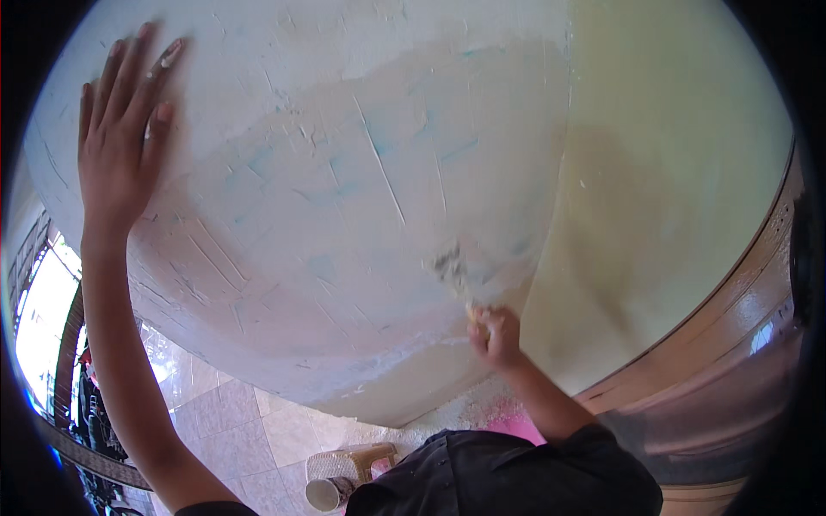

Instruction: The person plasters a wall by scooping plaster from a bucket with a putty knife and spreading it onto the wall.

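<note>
A white plastered wall (361, 163) with scratches, ridges and faint bluish patches fills most of the view. My left hand (120, 146) lies against it at the upper left, fingers stretched out and a little apart, with whitish smears on them. Low at the centre right, my right hand (496, 337) is closed around the handle of a putty knife (452, 267). Its blurred, filler-smeared blade is at the wall's surface, near the edge of a beige patch.
A pale yellow-green wall (671, 189) adjoins on the right, beside brown wood (688, 378). Below are floor tiles (224, 421), a plastic stool (344, 464), a cup-like container (324, 494) and a pink patch (512, 426). Metal grille and dark clutter line the left.
</note>
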The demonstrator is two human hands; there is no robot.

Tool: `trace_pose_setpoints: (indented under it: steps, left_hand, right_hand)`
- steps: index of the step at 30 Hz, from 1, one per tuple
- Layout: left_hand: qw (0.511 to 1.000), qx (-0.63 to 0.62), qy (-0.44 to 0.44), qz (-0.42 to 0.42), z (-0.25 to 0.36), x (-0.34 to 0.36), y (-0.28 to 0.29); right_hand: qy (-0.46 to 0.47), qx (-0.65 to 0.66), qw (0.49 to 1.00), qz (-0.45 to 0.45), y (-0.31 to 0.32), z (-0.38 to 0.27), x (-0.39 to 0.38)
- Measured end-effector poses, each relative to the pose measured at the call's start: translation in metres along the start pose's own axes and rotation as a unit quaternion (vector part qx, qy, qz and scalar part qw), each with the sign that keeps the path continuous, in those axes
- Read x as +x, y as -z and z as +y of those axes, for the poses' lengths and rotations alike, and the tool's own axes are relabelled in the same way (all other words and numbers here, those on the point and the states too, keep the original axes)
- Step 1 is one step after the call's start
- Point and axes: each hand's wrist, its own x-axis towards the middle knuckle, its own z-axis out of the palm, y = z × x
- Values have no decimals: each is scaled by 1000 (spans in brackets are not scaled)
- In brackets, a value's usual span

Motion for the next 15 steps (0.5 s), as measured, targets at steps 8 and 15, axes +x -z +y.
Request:
trace_pose_setpoints:
  steps: [8, 15]
  left_hand:
    - [999, -5, 1, 43, -11, -9, -14]
    - [1000, 3, 7, 12, -6, -9, -2]
  right_hand:
    - [-6, -22, 999, 45, 11, -16, 154]
    - [-95, -28, 988, -118, 2, -6, -78]
